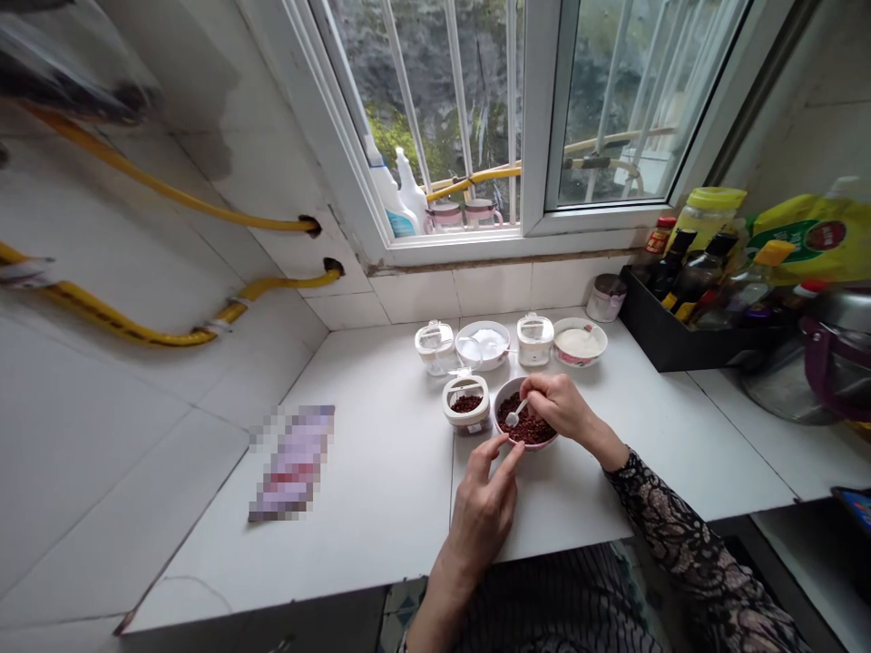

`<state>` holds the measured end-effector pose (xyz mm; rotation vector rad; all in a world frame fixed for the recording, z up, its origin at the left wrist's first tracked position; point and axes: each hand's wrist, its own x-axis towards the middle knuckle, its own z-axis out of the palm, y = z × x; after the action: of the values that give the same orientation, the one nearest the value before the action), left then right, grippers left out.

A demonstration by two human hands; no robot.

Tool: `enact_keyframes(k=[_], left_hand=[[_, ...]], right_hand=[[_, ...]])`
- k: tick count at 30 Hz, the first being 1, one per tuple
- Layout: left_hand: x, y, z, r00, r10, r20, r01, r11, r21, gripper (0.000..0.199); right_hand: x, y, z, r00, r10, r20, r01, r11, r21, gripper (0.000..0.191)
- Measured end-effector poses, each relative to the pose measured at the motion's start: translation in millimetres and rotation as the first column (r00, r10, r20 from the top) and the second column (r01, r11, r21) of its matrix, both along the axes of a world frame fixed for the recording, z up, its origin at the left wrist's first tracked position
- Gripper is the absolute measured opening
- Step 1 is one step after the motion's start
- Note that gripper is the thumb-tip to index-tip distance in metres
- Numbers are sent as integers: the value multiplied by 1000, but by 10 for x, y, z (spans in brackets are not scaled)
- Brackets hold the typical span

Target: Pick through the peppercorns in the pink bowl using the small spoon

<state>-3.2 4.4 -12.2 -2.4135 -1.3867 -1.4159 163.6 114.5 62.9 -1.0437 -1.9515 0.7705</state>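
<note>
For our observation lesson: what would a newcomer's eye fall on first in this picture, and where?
Probably the right hand, right of centre, pinching a small white spoon at a round pinkish bowl of dark reddish-brown grains, with the left hand at its near side. Next, perhaps, two curved yellow hoses on the white tiled wall at left, and the black box of bottles at right.

Soft daylight enters by the window (537, 118) at twelve o'clock, leaving the counter (381, 472) bright. A shadow greys the wall (102, 435) near ten. Edges stretch; the pot (776, 383) at three blurs; pixelation hides a patch (292, 467) at eight.
</note>
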Motion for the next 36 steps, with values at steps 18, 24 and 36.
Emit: enact_keyframes(k=[18,24,36], left_hand=[[-8,-2,34,1000,-2,-31,2,1000,6,56],[-4,-1,14,1000,-6,-16,6,1000,12,55],[15,9,2,1000,0,-9,1,999,38,56]], right_hand=[[48,85,44,943,-172,-283,37,905,-425,14],[77,122,35,914,-164,-372,-32,883,-468,12],[-240,-105,-2,973,103,-208,-84,992,97,15]])
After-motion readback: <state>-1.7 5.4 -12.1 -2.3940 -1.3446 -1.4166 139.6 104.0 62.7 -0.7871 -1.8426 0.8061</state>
